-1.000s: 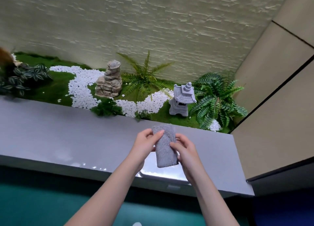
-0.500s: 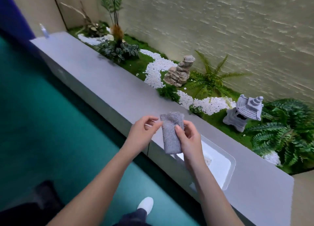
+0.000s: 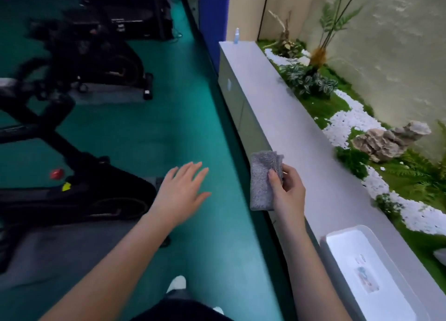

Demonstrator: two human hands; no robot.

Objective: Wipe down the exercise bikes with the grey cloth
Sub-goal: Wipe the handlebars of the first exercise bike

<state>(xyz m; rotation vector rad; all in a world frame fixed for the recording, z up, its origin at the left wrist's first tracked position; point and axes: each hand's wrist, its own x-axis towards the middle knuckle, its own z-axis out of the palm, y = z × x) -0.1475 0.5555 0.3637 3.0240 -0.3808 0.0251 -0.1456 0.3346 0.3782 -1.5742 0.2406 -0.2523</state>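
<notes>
Teal flooring (image 3: 149,127), smooth and matte, fills the left and middle of the view, and on it stand two black exercise bikes: the nearer exercise bike (image 3: 79,190) with a rounded flywheel housing, a red knob and a yellow tag, and the farther exercise bike (image 3: 101,55) blurred behind it on a grey mat. Along the right runs a long grey ledge (image 3: 287,117) with a flat, satin top, and beyond it a strip of artificial moss, white pebbles (image 3: 347,120), ferns and a craggy grey rock ornament (image 3: 391,139) against a rough pale wall. A white rectangular tray (image 3: 337,253) with rounded corners lies on the near end of the ledge. The left hand (image 3: 183,192) hovers palm down over the floor, empty, fingers straight and slightly spread. The right hand (image 3: 287,190) is beside the ledge edge, thumb and fingers clamped on the grey cloth (image 3: 261,178), a folded, nubby terry rectangle held upright, well apart from both bikes
</notes>
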